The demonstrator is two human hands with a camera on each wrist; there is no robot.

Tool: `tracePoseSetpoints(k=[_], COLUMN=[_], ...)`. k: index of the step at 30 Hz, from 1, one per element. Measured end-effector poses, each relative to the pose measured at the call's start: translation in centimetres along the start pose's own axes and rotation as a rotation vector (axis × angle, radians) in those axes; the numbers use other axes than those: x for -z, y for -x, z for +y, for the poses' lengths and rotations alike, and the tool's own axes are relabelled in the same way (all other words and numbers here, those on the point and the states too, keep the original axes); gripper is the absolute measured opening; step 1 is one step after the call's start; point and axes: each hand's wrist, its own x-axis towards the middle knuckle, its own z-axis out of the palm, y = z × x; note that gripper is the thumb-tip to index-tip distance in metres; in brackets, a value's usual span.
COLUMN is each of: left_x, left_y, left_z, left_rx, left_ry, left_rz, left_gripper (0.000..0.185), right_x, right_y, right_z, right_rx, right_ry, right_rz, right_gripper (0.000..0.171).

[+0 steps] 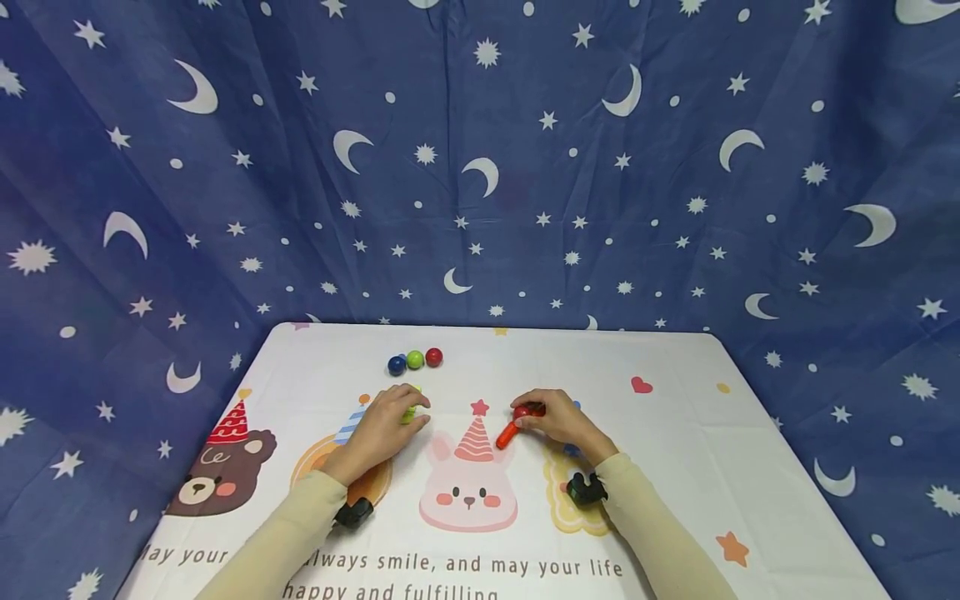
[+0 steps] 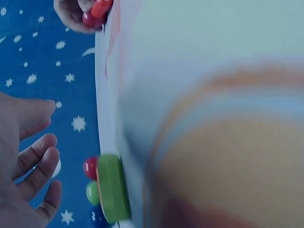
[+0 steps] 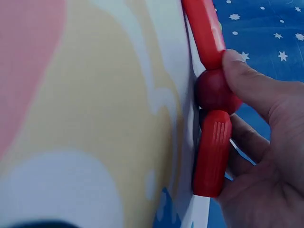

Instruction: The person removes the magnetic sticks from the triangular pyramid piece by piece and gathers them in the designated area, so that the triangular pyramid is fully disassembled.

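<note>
My left hand (image 1: pixel 392 423) hovers with relaxed, spread fingers (image 2: pixel 33 159) just short of a green disc-shaped piece (image 2: pixel 113 187) standing on edge on the mat; in the head view that green piece (image 1: pixel 409 412) peeks out at the fingertips. My right hand (image 1: pixel 558 421) pinches a red toy lying on the mat: a red ball (image 3: pixel 213 90) between a smooth red rod (image 3: pixel 204 31) and a ribbed red handle (image 3: pixel 212 152), with the thumb (image 3: pixel 247 78) on the ball. From above, the red rod (image 1: pixel 507 434) points down-left from the hand.
Blue (image 1: pixel 397 365), green (image 1: pixel 415 360) and red (image 1: pixel 433 357) balls sit in a row behind the left hand. The white cartoon-printed mat (image 1: pixel 675 450) covers the table. A blue star-and-moon cloth (image 1: pixel 480 167) hangs behind and around it.
</note>
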Motion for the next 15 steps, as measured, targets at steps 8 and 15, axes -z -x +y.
tracePoseSetpoints(k=[8, 15], left_x=[-1.7, -3.4], left_y=[-1.4, -2.3], left_z=[2.3, 3.8], left_rx=[-0.008, 0.003], left_ry=[0.081, 0.133], left_rz=[-0.06, -0.11], left_gripper=[0.018, 0.022], right_x=[-0.1, -0.3], right_y=[0.1, 0.1], right_z=[0.4, 0.4], right_rx=[-0.012, -0.009], right_ry=[0.005, 0.005], right_rz=[-0.054, -0.004], right_gripper=[0.038, 0.038])
